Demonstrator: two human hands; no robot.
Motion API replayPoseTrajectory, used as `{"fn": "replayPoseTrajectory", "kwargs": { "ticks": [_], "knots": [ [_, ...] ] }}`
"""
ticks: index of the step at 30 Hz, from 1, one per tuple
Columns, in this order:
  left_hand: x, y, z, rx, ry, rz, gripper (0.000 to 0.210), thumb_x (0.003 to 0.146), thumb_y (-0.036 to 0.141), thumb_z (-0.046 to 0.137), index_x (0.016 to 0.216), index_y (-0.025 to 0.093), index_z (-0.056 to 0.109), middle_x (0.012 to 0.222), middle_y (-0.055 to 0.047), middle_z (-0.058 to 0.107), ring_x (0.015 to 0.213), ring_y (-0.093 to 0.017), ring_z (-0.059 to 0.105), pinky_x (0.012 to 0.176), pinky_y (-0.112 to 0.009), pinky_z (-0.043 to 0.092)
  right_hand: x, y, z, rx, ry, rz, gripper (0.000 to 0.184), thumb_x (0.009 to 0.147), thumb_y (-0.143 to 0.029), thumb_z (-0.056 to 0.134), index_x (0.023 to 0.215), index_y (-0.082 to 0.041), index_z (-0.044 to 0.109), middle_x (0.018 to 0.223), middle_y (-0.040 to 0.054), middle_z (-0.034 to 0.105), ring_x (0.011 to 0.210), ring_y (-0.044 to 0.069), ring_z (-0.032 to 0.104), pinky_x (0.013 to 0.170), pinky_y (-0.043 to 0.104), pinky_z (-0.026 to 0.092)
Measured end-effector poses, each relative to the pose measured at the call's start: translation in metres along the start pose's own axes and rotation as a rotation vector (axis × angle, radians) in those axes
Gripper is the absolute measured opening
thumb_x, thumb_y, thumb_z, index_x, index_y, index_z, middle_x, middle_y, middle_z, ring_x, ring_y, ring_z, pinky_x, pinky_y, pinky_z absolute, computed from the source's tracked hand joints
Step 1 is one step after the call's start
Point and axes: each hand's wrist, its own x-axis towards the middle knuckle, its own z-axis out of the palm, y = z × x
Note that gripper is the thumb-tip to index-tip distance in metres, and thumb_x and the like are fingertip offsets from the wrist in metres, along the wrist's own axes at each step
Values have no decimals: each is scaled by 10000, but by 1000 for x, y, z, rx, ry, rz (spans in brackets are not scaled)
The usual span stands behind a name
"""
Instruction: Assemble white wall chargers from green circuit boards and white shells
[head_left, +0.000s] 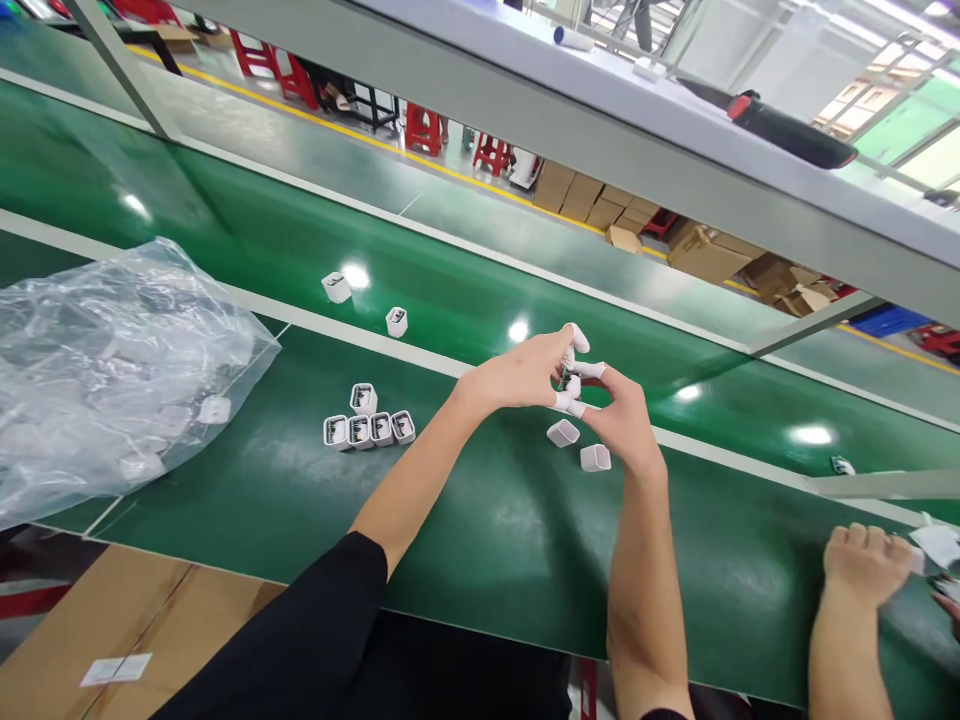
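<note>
My left hand (525, 372) and my right hand (624, 412) meet above the green work surface, white finger cots on their fingertips. Between the fingertips of both is a small green circuit board with a white part (571, 384), partly hidden by the fingers. Just below them lie two white plastic housings (562, 432), tipped on their sides. To the left of my left forearm, several white housings with parts inside (360, 430) stand grouped in a row, one behind. Farther back, on the green belt, are a tilted housing (336, 287) and another housing (397, 321).
A clear plastic bag (135, 370) full of white pieces covers the left side. At right, a co-worker's hand (866, 565) rests near white parts. A grey shelf (480, 70) spans overhead, bearing a black and red tool (791, 130). A cardboard box (142, 620) sits below the table edge.
</note>
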Motion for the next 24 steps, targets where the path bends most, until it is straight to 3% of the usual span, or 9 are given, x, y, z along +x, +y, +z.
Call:
{"fn": "replayPoseTrajectory", "kwargs": {
  "ticks": [3,6,8,11,14,16,20,22,24],
  "knots": [
    [9,-17,-7,-27,10,-57,787,778,339,947,1431,264,514,1232,-76,675,1019,-225,758,892,-378,613,1,12,-2,123,66,36,433,820,-415,954,1207,-282,812,1092,40,821,1018,283,788,1012,511,660],
    [26,-62,-8,93,379,-115,559,895,398,860,1352,241,579,1203,-66,654,1110,-219,702,1034,-404,567,1,20,-13,323,128,67,459,799,-448,988,1184,-302,786,1068,40,825,993,279,816,999,511,679],
    [35,-98,-5,233,585,-252,536,837,372,907,1257,217,611,1172,-61,630,1139,-235,649,1076,-421,534,-1,20,-23,429,166,67,472,811,-468,987,1202,-329,763,1060,35,833,985,282,836,980,516,692],
    [43,-143,2,208,535,-310,526,738,306,958,1149,196,650,1155,-60,639,1087,-234,643,1051,-428,546,-6,17,-35,503,226,43,501,804,-520,993,1216,-343,769,1007,31,834,975,304,848,943,529,704],
    [44,-162,4,125,428,-311,382,727,272,944,995,191,683,1076,-49,691,1034,-225,666,1073,-448,555,-13,13,-40,591,286,10,540,846,-720,891,1184,-308,807,884,38,803,909,315,838,888,534,710],
    [45,-160,2,57,381,-303,341,763,292,926,997,181,704,1083,-73,734,1059,-237,685,1107,-481,551,-16,11,-40,648,351,-21,592,915,-816,753,1178,-289,819,828,37,773,858,295,819,857,515,710],
    [45,-121,-6,-129,258,-218,495,905,477,849,1278,172,733,1294,-157,766,1132,-252,731,1054,-458,597,-20,4,-46,567,396,-113,499,1049,-731,612,1281,-321,779,927,40,784,905,281,823,859,494,703],
    [41,-90,-8,-304,106,-142,597,944,528,826,1420,185,719,1352,-186,760,1148,-252,744,1016,-407,604,-30,-2,-65,437,354,-166,450,1022,-696,685,1297,-347,758,1027,43,798,964,305,839,868,522,706],
    [35,-60,-7,-449,-73,-59,671,902,502,891,1476,203,717,1306,-185,777,1103,-236,748,954,-347,597,-52,-5,-99,359,323,-201,429,921,-668,831,1214,-360,769,1045,27,799,960,320,844,854,543,713]
  ]
}}
